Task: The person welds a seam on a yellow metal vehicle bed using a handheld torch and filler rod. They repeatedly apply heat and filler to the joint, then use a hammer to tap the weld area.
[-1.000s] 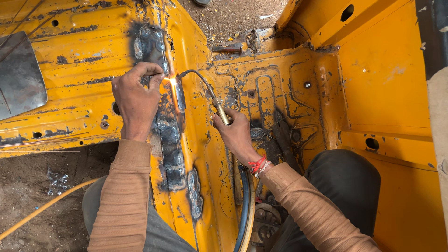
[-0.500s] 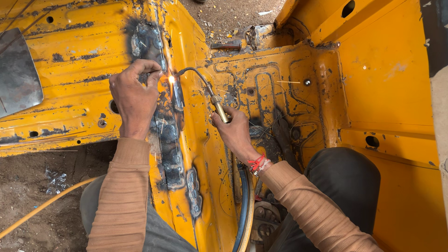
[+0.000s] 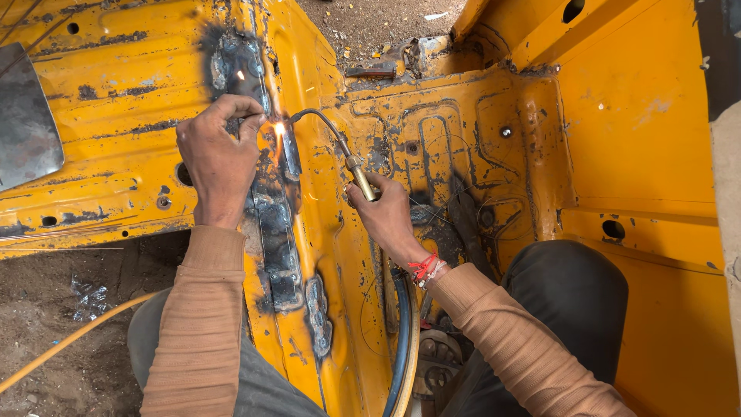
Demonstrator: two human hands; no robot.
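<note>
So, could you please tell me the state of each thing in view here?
Torch: lit, flame at its tip, gripped by the right hand.
Left hand: pinching a thin rod at the flame, too thin to see clearly.
Seam: scorched, paint burnt off.
Panel: yellow, chipped and rusty.
Hoses: attached, trailing down.

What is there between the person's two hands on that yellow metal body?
In the head view, the torch's curved neck and its flame over a blackened seam lie between left hand and right hand.
</note>
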